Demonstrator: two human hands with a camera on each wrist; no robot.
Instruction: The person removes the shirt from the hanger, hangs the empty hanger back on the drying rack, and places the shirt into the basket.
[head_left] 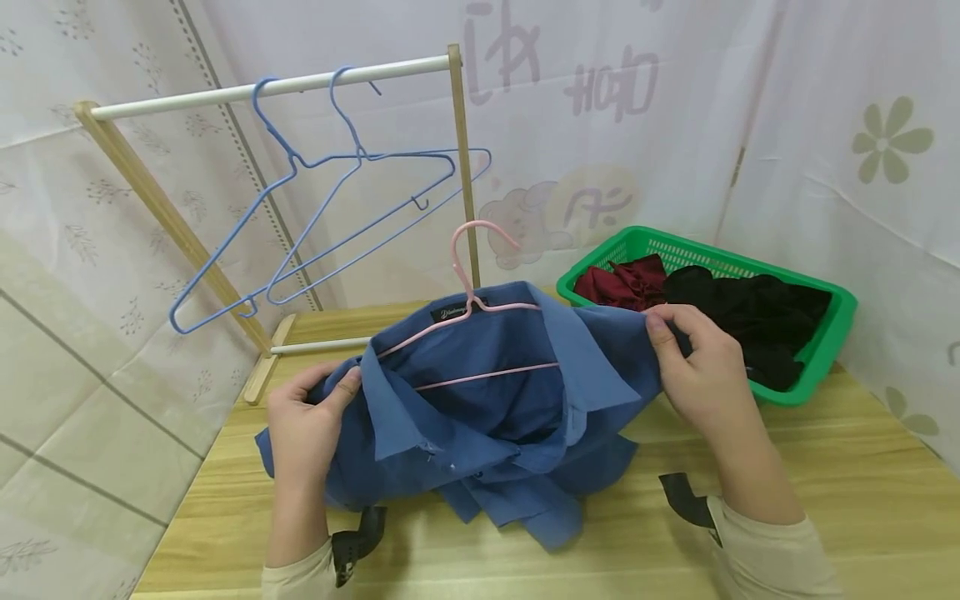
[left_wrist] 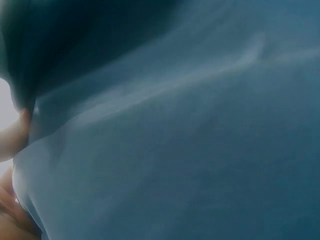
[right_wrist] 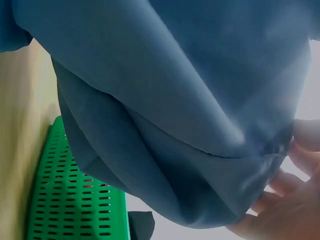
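A blue collared shirt [head_left: 480,442] is held up over the table between both hands, its collar spread. Inside its neck sits a pink hanger [head_left: 487,377], the hook standing up out of the collar. My left hand [head_left: 306,425] pinches the shirt at one shoulder, thumb on top. At the other shoulder my right hand [head_left: 705,371] grips the cloth between thumb and fingers. Blue fabric [left_wrist: 175,150] fills most of the left wrist view, with fingertips at its left edge. In the right wrist view the right hand [right_wrist: 290,195] holds the edge of the hanging cloth.
A wooden rack with a white bar [head_left: 202,96] stands at the back left and carries two blue hangers [head_left: 225,242]. At the back right is a green basket [head_left: 821,358] with dark red and black clothes [head_left: 742,308]. Patterned curtains surround the wooden table [head_left: 847,500].
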